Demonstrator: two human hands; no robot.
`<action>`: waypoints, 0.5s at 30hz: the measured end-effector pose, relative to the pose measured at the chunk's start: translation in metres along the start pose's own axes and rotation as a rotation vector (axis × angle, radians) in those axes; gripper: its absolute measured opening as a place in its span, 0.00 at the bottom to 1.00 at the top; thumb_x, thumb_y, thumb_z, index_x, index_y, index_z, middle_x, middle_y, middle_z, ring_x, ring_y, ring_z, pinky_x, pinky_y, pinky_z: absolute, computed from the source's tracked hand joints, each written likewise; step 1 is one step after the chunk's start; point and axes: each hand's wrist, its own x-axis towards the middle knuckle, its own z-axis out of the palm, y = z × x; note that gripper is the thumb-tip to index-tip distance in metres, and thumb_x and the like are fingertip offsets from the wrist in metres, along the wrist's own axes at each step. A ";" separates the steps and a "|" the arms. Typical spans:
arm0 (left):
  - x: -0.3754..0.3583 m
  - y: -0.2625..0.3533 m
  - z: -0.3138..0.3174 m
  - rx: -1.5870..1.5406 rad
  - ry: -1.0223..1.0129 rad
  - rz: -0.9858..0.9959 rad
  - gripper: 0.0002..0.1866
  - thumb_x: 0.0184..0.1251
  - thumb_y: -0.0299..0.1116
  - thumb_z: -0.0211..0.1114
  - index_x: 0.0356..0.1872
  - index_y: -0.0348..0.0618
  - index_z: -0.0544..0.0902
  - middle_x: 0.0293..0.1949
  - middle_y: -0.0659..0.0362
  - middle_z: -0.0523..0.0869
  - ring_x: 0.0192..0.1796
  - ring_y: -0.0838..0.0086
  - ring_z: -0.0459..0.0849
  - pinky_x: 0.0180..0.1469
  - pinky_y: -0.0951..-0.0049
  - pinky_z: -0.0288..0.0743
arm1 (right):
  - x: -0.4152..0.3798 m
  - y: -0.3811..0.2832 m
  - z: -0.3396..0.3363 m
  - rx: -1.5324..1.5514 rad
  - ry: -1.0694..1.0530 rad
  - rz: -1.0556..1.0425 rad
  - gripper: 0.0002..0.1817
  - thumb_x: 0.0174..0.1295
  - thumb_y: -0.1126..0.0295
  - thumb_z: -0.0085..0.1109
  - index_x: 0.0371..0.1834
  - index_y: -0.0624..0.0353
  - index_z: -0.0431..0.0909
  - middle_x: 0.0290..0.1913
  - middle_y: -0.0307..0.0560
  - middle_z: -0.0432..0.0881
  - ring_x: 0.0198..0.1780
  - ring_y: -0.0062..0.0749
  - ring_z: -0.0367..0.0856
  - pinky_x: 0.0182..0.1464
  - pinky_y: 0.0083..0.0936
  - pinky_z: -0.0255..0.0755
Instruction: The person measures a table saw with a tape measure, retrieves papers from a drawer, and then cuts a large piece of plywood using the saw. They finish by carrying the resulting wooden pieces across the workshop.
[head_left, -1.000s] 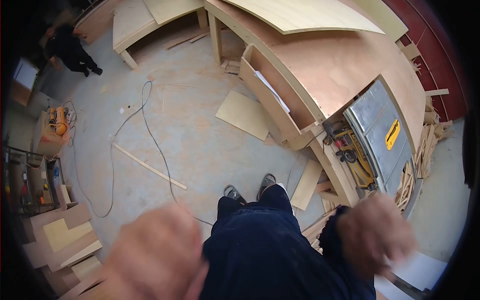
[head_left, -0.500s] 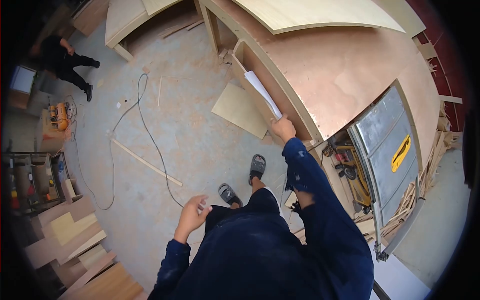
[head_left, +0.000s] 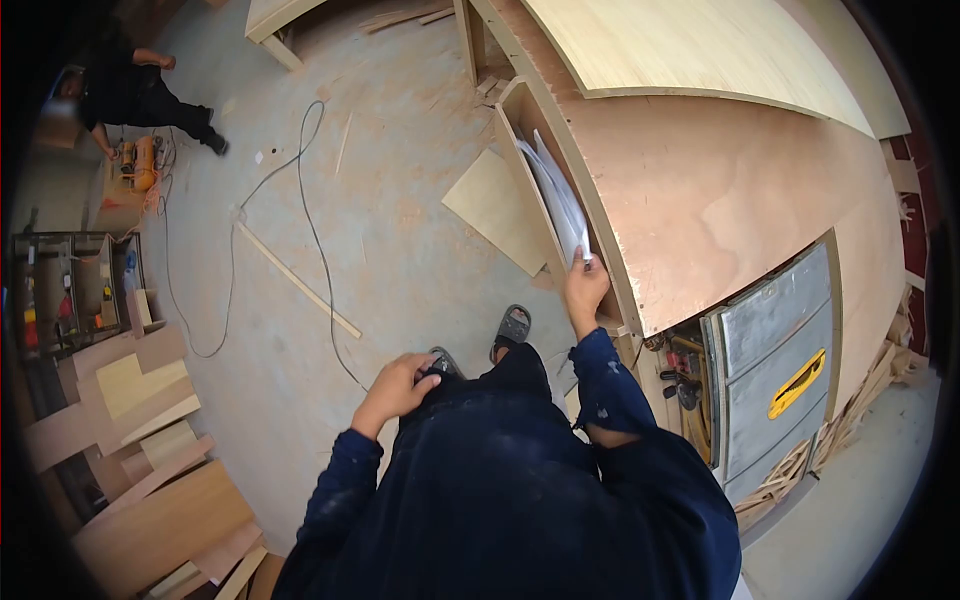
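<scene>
My right hand (head_left: pixel 586 288) is closed on the near end of some white paper sheets (head_left: pixel 562 200). The sheets stand partly inside a narrow wooden trough (head_left: pixel 512 105) along the side of the workbench, and their far ends are spread apart. My left hand (head_left: pixel 397 390) holds nothing and hovers by my thigh, its fingers loosely bent and the thumb apart from them. Beside my right forearm is the metal table saw top (head_left: pixel 775 335) with a yellow insert (head_left: pixel 797 384).
A plywood sheet (head_left: pixel 700 50) lies on the workbench (head_left: pixel 690 200). On the floor are a thin board (head_left: pixel 497 212), a wood strip (head_left: pixel 300 280) and a cable (head_left: pixel 312 215). Board offcuts (head_left: pixel 165 520) pile up at lower left. Another person (head_left: pixel 150 95) is beside an orange machine (head_left: pixel 146 163).
The paper sheets have fanned apart in my right hand. My left hand has moved slightly up and right. The other person now reaches to the orange machine. My view has shifted.
</scene>
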 end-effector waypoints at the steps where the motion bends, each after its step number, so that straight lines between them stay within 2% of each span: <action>1: 0.011 0.004 -0.001 -0.005 0.019 0.052 0.19 0.60 0.36 0.68 0.50 0.37 0.81 0.41 0.48 0.85 0.38 0.59 0.84 0.44 0.64 0.78 | 0.002 0.000 -0.003 -0.003 -0.005 -0.006 0.22 0.67 0.57 0.58 0.24 0.67 0.76 0.18 0.55 0.77 0.22 0.41 0.75 0.30 0.39 0.68; 3: 0.031 0.011 -0.006 -0.012 0.038 0.105 0.19 0.60 0.36 0.68 0.50 0.37 0.81 0.41 0.48 0.85 0.38 0.58 0.84 0.45 0.64 0.78 | 0.008 0.004 -0.014 0.089 0.064 0.103 0.24 0.68 0.57 0.57 0.22 0.69 0.73 0.16 0.57 0.72 0.19 0.35 0.67 0.28 0.39 0.64; 4: 0.042 0.014 -0.008 -0.011 0.011 0.143 0.19 0.62 0.37 0.67 0.50 0.37 0.81 0.41 0.48 0.85 0.39 0.60 0.84 0.45 0.65 0.78 | 0.008 0.004 -0.016 0.153 0.085 0.097 0.26 0.70 0.56 0.54 0.21 0.69 0.72 0.15 0.50 0.70 0.21 0.27 0.62 0.27 0.35 0.63; 6: 0.067 0.019 -0.009 -0.011 -0.016 0.195 0.19 0.63 0.38 0.66 0.50 0.36 0.81 0.41 0.49 0.85 0.40 0.62 0.85 0.46 0.66 0.78 | 0.007 0.005 -0.022 0.189 0.075 0.071 0.26 0.71 0.56 0.53 0.22 0.69 0.73 0.14 0.47 0.70 0.20 0.27 0.62 0.27 0.34 0.62; 7: 0.080 0.022 -0.006 -0.159 -0.053 0.172 0.19 0.65 0.39 0.65 0.51 0.37 0.81 0.41 0.51 0.85 0.40 0.65 0.84 0.46 0.68 0.77 | 0.006 0.007 -0.024 0.226 0.062 0.055 0.26 0.72 0.56 0.52 0.22 0.70 0.74 0.14 0.44 0.70 0.20 0.27 0.63 0.26 0.32 0.62; 8: 0.094 0.025 -0.003 -0.306 -0.096 0.146 0.19 0.67 0.40 0.64 0.52 0.37 0.81 0.40 0.52 0.86 0.41 0.69 0.83 0.46 0.69 0.77 | 0.009 0.032 -0.020 0.320 -0.039 0.181 0.26 0.73 0.56 0.51 0.24 0.68 0.78 0.15 0.36 0.69 0.20 0.24 0.64 0.25 0.30 0.61; 9: 0.109 0.032 0.001 -0.522 -0.183 0.052 0.19 0.69 0.41 0.63 0.53 0.38 0.81 0.40 0.53 0.86 0.41 0.70 0.83 0.45 0.70 0.77 | 0.006 0.029 -0.026 0.314 -0.027 0.187 0.26 0.73 0.56 0.51 0.24 0.68 0.78 0.15 0.36 0.69 0.20 0.24 0.64 0.25 0.30 0.61; 10: 0.131 0.044 0.007 -0.737 -0.269 -0.047 0.20 0.70 0.42 0.62 0.54 0.38 0.80 0.40 0.54 0.86 0.42 0.72 0.83 0.45 0.70 0.77 | 0.004 0.021 -0.034 0.434 -0.150 0.279 0.25 0.72 0.56 0.51 0.26 0.67 0.80 0.16 0.34 0.69 0.21 0.23 0.66 0.26 0.29 0.63; 11: 0.173 0.052 0.026 -0.416 -0.124 0.226 0.22 0.70 0.43 0.62 0.58 0.40 0.78 0.40 0.53 0.86 0.43 0.70 0.83 0.45 0.70 0.77 | -0.003 0.013 -0.038 0.546 -0.258 0.373 0.24 0.72 0.56 0.51 0.27 0.66 0.82 0.16 0.32 0.70 0.21 0.22 0.68 0.26 0.27 0.64; 12: 0.191 0.064 0.037 -0.353 -0.111 0.222 0.24 0.69 0.42 0.63 0.61 0.40 0.75 0.46 0.50 0.85 0.48 0.68 0.83 0.45 0.69 0.78 | -0.001 0.032 -0.035 0.412 -0.303 0.321 0.20 0.71 0.57 0.54 0.35 0.65 0.84 0.21 0.32 0.75 0.26 0.22 0.73 0.33 0.23 0.70; 13: 0.221 0.062 0.063 -0.434 -0.133 0.233 0.23 0.68 0.40 0.63 0.61 0.41 0.75 0.51 0.45 0.82 0.53 0.62 0.82 0.51 0.68 0.76 | -0.005 0.030 -0.028 0.405 -0.286 0.328 0.20 0.71 0.57 0.54 0.35 0.65 0.84 0.21 0.32 0.75 0.26 0.22 0.73 0.33 0.23 0.70; 14: 0.245 0.051 0.090 -0.517 -0.160 0.236 0.23 0.68 0.39 0.63 0.61 0.41 0.74 0.57 0.41 0.80 0.57 0.56 0.81 0.56 0.66 0.74 | -0.012 0.025 -0.019 0.384 -0.244 0.220 0.20 0.70 0.56 0.56 0.40 0.66 0.83 0.26 0.36 0.78 0.31 0.23 0.76 0.38 0.23 0.71; 15: 0.256 0.049 0.097 -0.523 -0.180 0.239 0.23 0.68 0.39 0.63 0.61 0.41 0.74 0.57 0.41 0.80 0.57 0.56 0.81 0.56 0.66 0.74 | -0.017 0.020 -0.012 0.360 -0.203 0.106 0.21 0.68 0.56 0.58 0.44 0.67 0.83 0.32 0.40 0.81 0.36 0.25 0.78 0.43 0.23 0.73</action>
